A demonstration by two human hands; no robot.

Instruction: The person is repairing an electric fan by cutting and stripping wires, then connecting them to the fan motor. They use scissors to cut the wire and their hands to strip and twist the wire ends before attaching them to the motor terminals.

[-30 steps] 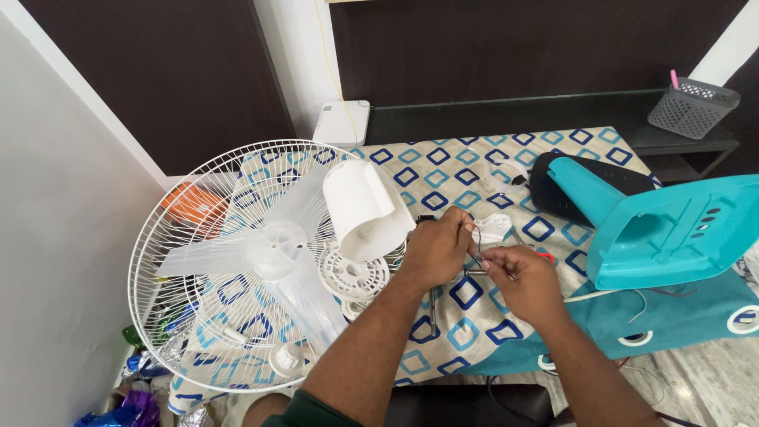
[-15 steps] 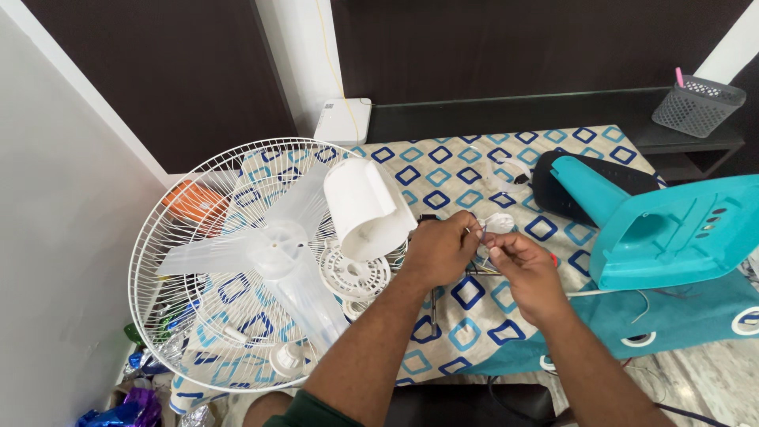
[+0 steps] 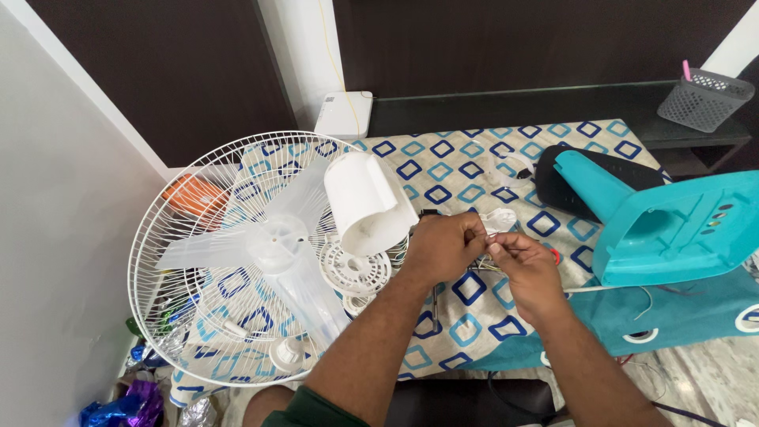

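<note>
A pedestal fan lies taken apart on a worktop (image 3: pixel 482 162) covered with a cloth of blue and teal diamond shapes. The person's left hand (image 3: pixel 443 249) and right hand (image 3: pixel 526 265) meet near the middle of the worktop, the fingers of both pinched together on a small bundle of thin wires (image 3: pixel 484 255) held between them. What exactly is being done to the wires is too small to tell.

Much of the dismantling looks already done. The white wire fan guard (image 3: pixel 158 237) with the clear blade (image 3: pixel 273 245) inside it rests off the left edge of the worktop. The white motor housing (image 3: pixel 365 202) stands tilted just left of the left hand, and a round white vented cover (image 3: pixel 352 273) lies below it, near the guard. A small white plastic part (image 3: pixel 500 219) lies just beyond the hands. At the right edge, the teal fan base cover (image 3: pixel 672 225) sits tipped up, with a dark oval panel (image 3: pixel 569 186) behind it and more teal casing (image 3: pixel 680 312) hanging over the near right corner.

Judging by this, the wiring is the stage in hand, and every large part is still loose, so reassembly has not begun. A grey mesh basket (image 3: pixel 702 99) stands on the dark shelf beyond the far right corner.
</note>
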